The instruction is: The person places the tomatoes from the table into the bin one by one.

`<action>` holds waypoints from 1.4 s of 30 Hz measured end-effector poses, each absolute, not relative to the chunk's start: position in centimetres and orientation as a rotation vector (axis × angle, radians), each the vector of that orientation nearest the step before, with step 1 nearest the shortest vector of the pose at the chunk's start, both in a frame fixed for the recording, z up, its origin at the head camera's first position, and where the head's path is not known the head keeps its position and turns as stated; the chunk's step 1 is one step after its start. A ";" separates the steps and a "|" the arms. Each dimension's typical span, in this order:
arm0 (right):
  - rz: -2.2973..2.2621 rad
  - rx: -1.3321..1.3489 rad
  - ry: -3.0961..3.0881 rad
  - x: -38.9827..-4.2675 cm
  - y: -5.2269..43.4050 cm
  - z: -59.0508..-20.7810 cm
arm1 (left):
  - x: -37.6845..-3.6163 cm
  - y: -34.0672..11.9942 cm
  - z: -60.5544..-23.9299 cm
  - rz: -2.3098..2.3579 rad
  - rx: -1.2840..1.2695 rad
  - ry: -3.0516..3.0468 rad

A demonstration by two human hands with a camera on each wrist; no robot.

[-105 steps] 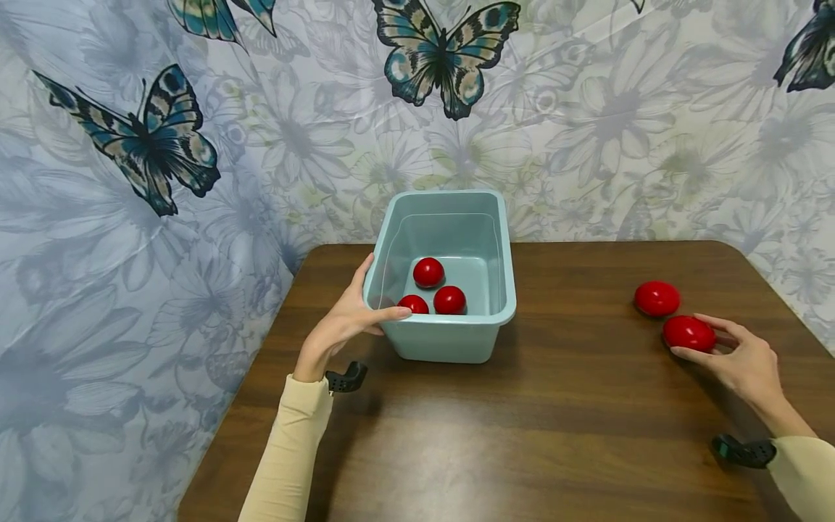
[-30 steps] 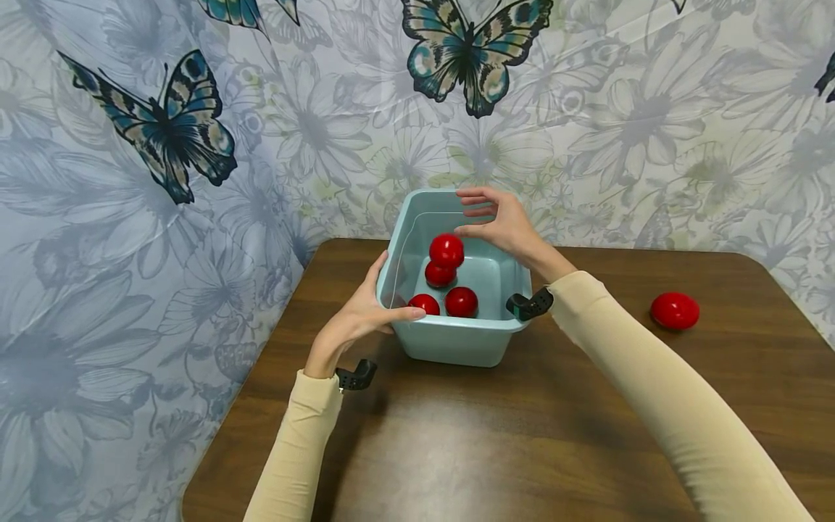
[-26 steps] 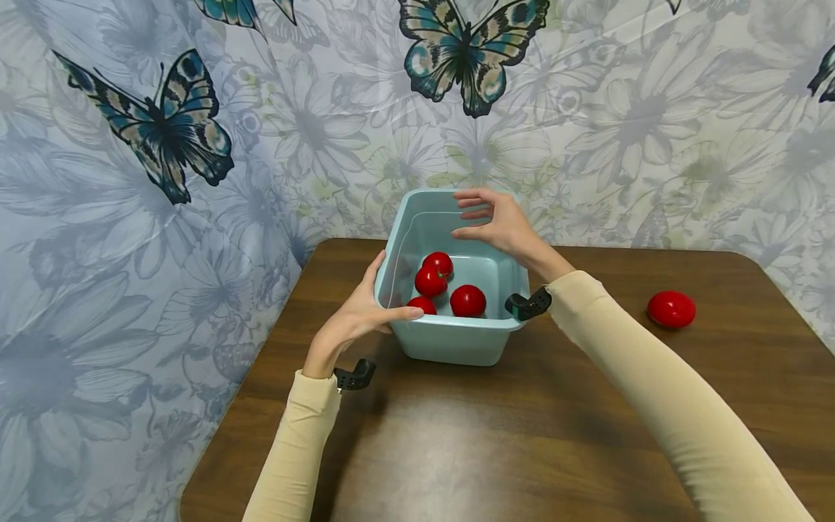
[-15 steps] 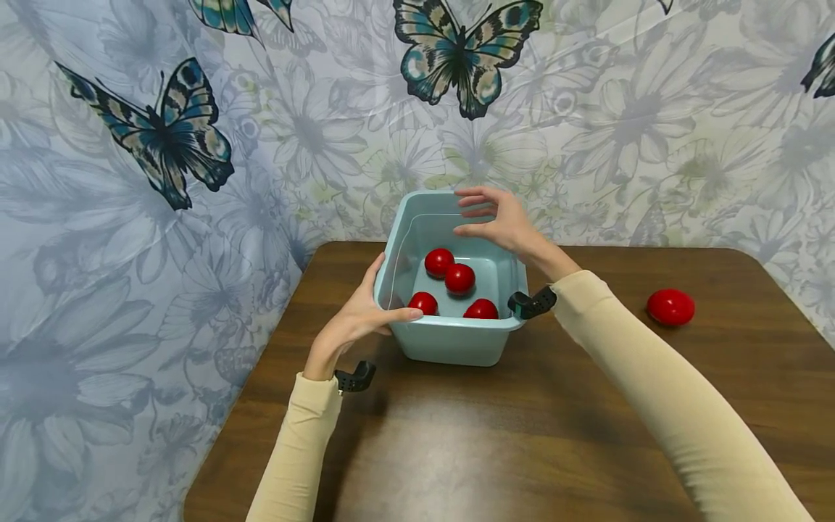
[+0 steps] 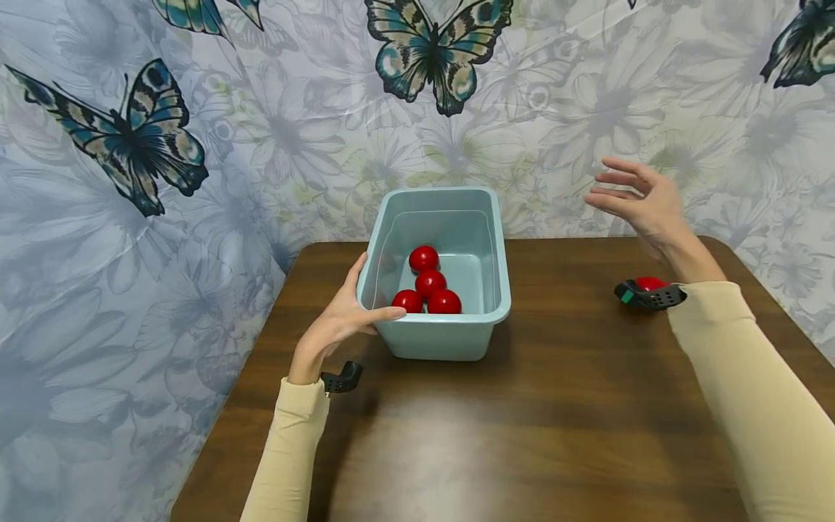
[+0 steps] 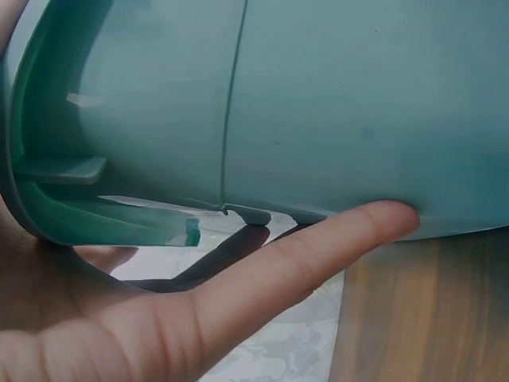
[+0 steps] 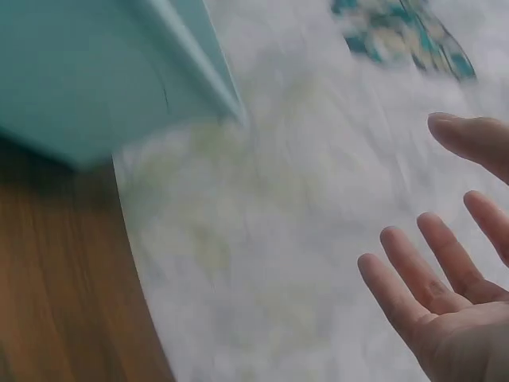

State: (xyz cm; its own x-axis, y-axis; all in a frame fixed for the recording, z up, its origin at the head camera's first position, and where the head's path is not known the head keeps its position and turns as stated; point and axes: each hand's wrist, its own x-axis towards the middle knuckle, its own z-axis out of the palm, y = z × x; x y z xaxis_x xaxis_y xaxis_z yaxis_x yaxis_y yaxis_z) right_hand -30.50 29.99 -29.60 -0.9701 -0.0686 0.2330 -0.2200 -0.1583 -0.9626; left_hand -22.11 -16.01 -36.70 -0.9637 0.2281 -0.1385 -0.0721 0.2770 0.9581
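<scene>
A light teal plastic bin (image 5: 440, 339) stands on the table, with several glossy red tomatoes (image 5: 424, 259) on its floor. My left hand (image 5: 342, 313) grips its near left corner, the thumb over the rim. In the left wrist view, a finger (image 6: 310, 255) lies along the outer wall. My right hand (image 5: 646, 199) is raised above the table's far right part, fingers spread and holding nothing. Below it, another red tomato (image 5: 650, 283) shows only in part behind the black wrist strap. The right wrist view shows that bare hand (image 7: 453, 302) too, apart from the bin.
The brown wooden table (image 5: 417, 435) has rounded far corners. Right behind it hangs a pale floral cloth (image 5: 574, 130) printed with butterflies. A black strap (image 5: 342, 378) is on the left wrist, and another (image 5: 649, 296) on the right.
My right hand carried one tomato from the right into the bin and let it go. The tomatoes inside rolled about. Now that hand has moved back right; the left keeps its grip.
</scene>
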 end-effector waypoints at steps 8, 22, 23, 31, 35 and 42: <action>2.265 0.197 -1.930 -29.6 36.1 -32.2 | -21.5 -17.4 -36.4 1.723 0.084 2.345; 1.220 -0.134 -2.815 -28.2 40.5 -44.4 | -21.6 -16.6 -36.4 1.717 0.121 2.342; 1.217 -0.147 -2.815 -28.1 40.6 -44.9 | -21.7 -16.6 -36.4 1.718 0.121 2.341; 1.141 -0.232 -2.801 -28.0 41.0 -46.4 | -21.9 -16.3 -36.8 1.735 0.136 2.318; 1.140 -0.232 -2.808 -27.9 41.0 -46.9 | -22.0 -16.3 -36.9 1.717 0.127 2.324; 1.136 -0.236 -2.809 -27.9 41.0 -46.5 | -22.0 -16.0 -36.6 1.708 0.107 2.320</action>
